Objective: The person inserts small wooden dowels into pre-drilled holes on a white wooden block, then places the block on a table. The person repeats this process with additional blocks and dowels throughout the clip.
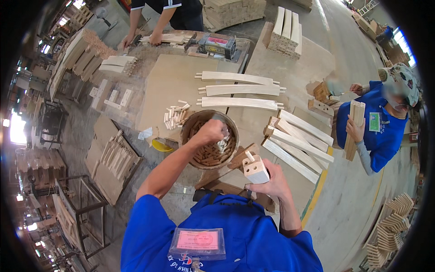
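Note:
My left hand reaches over the rim of a round bucket, its fingers curled down toward the wooden dowels inside. Its fingertips are hidden, and I cannot make out what they grip. At the bucket's right, my right hand is closed around a pale wooden piece. Several round holes show in its end face, and one dowel stands up out of it. The rest of that piece is hidden by my hand and body.
Loose dowels lie left of the bucket, near a yellow curved thing. Three doweled slats lie beyond it; more slats lie right. A co-worker holds wood at right; another person's hands work at the far side.

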A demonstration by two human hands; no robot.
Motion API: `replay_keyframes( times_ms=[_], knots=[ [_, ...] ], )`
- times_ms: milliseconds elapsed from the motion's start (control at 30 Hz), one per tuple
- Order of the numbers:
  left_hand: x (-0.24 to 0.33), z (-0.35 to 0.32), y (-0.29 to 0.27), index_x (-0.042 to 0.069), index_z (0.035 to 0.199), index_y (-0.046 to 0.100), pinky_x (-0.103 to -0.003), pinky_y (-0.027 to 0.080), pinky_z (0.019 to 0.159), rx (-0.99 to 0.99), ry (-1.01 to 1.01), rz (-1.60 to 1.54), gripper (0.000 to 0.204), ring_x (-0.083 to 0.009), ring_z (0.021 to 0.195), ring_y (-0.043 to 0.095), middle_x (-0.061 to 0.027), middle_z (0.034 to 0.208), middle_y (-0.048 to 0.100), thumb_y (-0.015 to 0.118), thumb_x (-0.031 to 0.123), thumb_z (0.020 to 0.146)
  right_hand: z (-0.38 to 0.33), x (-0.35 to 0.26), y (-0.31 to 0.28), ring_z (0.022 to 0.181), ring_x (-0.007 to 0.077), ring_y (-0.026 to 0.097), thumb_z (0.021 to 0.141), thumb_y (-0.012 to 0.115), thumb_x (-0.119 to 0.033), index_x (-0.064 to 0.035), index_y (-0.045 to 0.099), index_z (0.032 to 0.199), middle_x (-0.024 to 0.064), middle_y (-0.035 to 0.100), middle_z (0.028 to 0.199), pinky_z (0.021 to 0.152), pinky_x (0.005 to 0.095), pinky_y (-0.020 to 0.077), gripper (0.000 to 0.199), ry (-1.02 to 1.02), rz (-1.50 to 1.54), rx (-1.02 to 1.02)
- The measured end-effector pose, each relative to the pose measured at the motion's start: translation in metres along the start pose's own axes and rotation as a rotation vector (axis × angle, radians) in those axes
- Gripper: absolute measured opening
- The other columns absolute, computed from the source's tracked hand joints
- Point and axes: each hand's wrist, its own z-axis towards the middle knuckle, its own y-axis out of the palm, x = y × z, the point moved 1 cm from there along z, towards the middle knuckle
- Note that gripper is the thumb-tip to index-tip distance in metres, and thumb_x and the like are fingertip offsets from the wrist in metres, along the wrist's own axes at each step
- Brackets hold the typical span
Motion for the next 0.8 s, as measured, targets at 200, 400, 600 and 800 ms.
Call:
replay_keyframes(
  times_ms=[200, 400, 600, 800],
  knots=[
    [-0.033, 0.021, 0.036, 0.003, 0.097, 0.071, -0.050, 0.056, 0.082, -0.039, 0.077, 0.206, 0.024, -0.0443, 0.090, 0.070, -0.0273, 0.092, 0.071, 0.062, 0.018, 0.082, -0.015, 0.000, -0.002, 0.077, 0.0167, 0.070, 0.060, 0.095, -0.025, -0.0037, 0.068, 0.110, 0.0060, 0.073, 0.086, 0.074, 0.0325, 0.0546, 0.061, -0.075, -0.002, 0.105],
    [-0.001, -0.041, -0.002, 0.003, 0.098, 0.066, -0.051, 0.055, 0.080, 0.158, -0.072, 0.027, 0.022, -0.0477, 0.090, 0.067, -0.0283, 0.091, 0.069, 0.055, 0.013, 0.081, -0.032, 0.011, 0.005, 0.076, 0.0145, 0.067, 0.061, 0.095, -0.025, -0.0049, 0.069, 0.110, 0.0033, 0.071, 0.085, 0.073, 0.0311, 0.0534, 0.060, -0.070, 0.055, 0.142],
    [0.085, -0.129, -0.028, 0.003, 0.107, 0.066, -0.029, 0.048, 0.069, 0.202, 0.183, -0.617, 0.012, -0.0118, 0.076, 0.059, -0.0027, 0.084, 0.066, 0.062, 0.010, 0.097, -0.034, 0.009, 0.020, 0.077, 0.0137, 0.067, 0.061, 0.095, -0.024, -0.0048, 0.068, 0.109, 0.0026, 0.071, 0.086, 0.073, 0.0302, 0.0531, 0.058, -0.085, 0.073, 0.126],
    [0.119, -0.169, -0.022, 0.004, 0.107, 0.066, -0.027, 0.043, 0.064, 0.179, 0.311, -0.642, 0.010, -0.0071, 0.072, 0.050, 0.0004, 0.076, 0.057, 0.064, 0.012, 0.100, -0.034, -0.001, 0.027, 0.075, 0.0163, 0.069, 0.060, 0.095, -0.025, -0.0048, 0.068, 0.110, 0.0042, 0.072, 0.085, 0.072, 0.0315, 0.0546, 0.059, -0.125, 0.016, 0.076]
  ],
)
